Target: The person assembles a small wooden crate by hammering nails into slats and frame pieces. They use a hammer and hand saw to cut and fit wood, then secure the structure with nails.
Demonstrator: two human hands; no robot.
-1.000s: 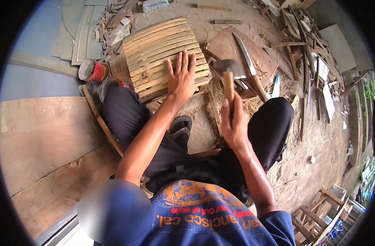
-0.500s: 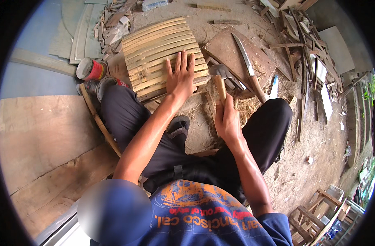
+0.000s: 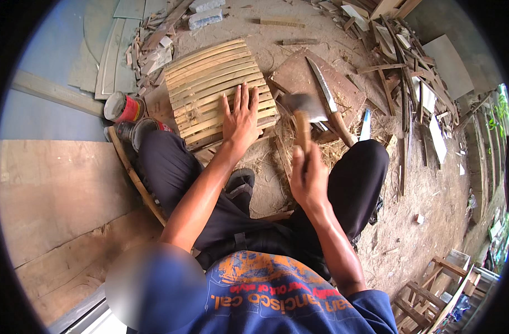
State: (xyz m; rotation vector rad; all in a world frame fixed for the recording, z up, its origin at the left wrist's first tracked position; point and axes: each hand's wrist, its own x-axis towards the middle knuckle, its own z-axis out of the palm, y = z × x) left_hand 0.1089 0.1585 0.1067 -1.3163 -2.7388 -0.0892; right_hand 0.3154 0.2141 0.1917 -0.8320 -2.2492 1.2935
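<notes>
One left hand (image 3: 241,127) still lies flat, spread on the slatted wooden panel (image 3: 204,83); at right, the right hand (image 3: 311,181) grips a hammer-like tool (image 3: 303,132), newly blurred as if swinging.

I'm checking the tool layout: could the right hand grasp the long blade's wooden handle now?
Probably not while full: the right hand holds a hammer-like tool, though the wooden handle lies close by, uncovered.

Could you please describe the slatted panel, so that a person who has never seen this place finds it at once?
From the blue shirt at the bottom, follow the left forearm upward. The left hand rests on the slatted panel. Its pale parallel strips with gaps distinguish it from the solid brown board to its right.
</notes>
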